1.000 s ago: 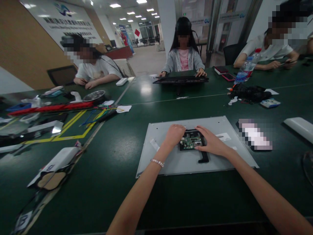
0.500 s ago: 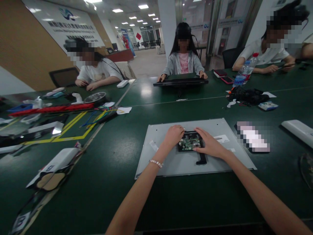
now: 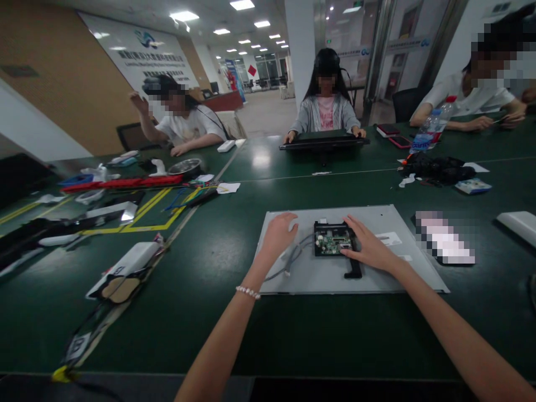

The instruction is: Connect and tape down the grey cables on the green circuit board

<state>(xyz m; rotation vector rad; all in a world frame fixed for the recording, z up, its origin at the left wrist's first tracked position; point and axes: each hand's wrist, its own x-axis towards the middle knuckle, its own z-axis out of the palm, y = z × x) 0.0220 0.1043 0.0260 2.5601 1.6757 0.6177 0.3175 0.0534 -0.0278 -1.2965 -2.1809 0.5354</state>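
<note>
While the left hand (image 3: 280, 237) is half-curling, the right (image 3: 363, 244) is clasping the board (image 3: 329, 243). Its bracket (image 3: 355, 269) is pointing toward the panel's (image 3: 310, 280) near edge.

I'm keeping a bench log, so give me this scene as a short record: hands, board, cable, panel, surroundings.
Left hand: fingers curved and apart, nothing visibly held, over the panel's left side
Right hand: fingers spread at the right edge of the black frame
Circuit board: green, set in the black frame
Cable: grey, between left hand and frame; whether plugged in, unclear
Panel: grey, flat on the green table
Surroundings: plastic bottles far right; three people across the table
</note>
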